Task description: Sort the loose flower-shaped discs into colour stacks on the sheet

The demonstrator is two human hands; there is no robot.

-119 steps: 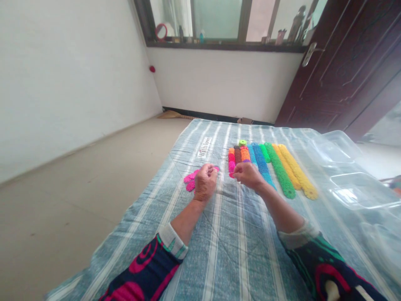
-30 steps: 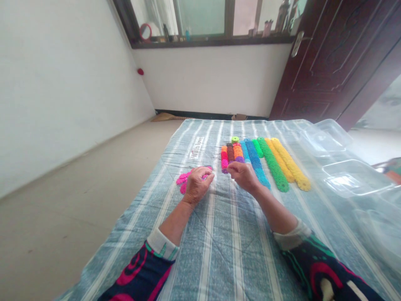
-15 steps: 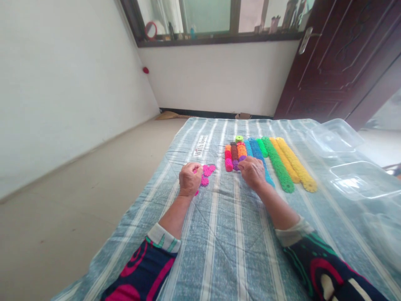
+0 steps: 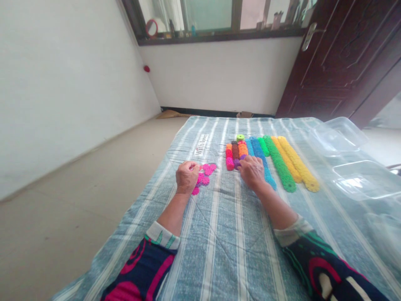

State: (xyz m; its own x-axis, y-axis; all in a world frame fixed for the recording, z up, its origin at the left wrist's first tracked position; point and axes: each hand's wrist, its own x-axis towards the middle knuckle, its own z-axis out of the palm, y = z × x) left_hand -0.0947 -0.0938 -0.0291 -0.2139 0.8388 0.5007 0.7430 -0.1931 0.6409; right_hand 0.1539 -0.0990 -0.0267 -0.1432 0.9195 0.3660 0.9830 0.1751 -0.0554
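My left hand [image 4: 187, 177] is closed in a pinch beside a loose group of pink plastic snowflake discs [image 4: 204, 179]. What its fingertips hold is too small to make out. My right hand [image 4: 251, 172] has its fingers closed at the near end of the short rows, on purple discs [image 4: 237, 163] that it partly covers. Short rows of overlapped discs lie there: a red-pink row [image 4: 229, 157], a brown row [image 4: 234, 150] and an orange row [image 4: 242, 148]. Right of them run a blue row [image 4: 258, 149], a green row [image 4: 280, 165] and a yellow row [image 4: 299, 165].
A striped blue-grey cloth [image 4: 216, 242] covers the surface. The printed words "With love" [image 4: 201, 144] show beyond my left hand. Clear plastic containers [image 4: 365, 179] stand at the right. A dark red door [image 4: 338, 62] and a window ledge [image 4: 219, 38] are behind.
My left hand has shifted slightly left, uncovering more of the pink discs. My right hand stays at the purple discs. The whole view has tilted a little.
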